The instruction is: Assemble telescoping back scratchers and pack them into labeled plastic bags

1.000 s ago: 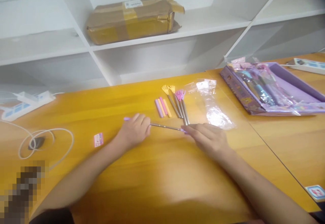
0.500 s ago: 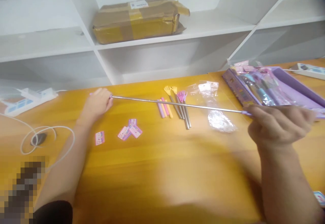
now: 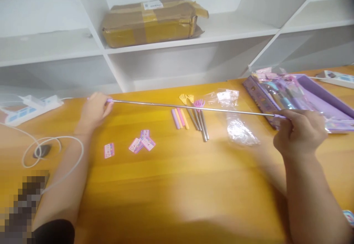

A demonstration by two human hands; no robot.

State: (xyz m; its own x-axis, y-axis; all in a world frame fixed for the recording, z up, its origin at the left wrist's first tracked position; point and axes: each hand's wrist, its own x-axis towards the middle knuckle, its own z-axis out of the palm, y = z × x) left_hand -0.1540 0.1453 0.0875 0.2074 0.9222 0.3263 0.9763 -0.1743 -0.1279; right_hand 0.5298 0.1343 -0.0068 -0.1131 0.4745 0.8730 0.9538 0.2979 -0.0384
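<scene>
A thin silver telescopic back scratcher (image 3: 155, 104) stretches between my two hands above the table, purple at both ends. My left hand (image 3: 94, 110) is closed round one purple end. The other purple end is gripped by my right hand (image 3: 302, 131); its head is hidden there. Behind and below the rod lie several back scratcher rods with yellow hand-shaped heads (image 3: 183, 98) and pinkish-purple heads (image 3: 199, 104). Beside them sit several purple, pink and yellow handle sleeves (image 3: 175, 118). Small pink printed cards (image 3: 148, 143) lie on the table, one card (image 3: 108, 150) apart from the others.
Clear plastic wrappers (image 3: 240, 131) lie right of the rods. A purple box (image 3: 322, 89) with packaged items stands at the right. Power strips (image 3: 34, 109) and a white cable (image 3: 81, 152) are at the left. A taped carton (image 3: 152, 24) rests on the white shelf behind.
My left hand has moved left and my right hand slightly right, so more of the silver rod shows between them. The things on the table stay in place.
</scene>
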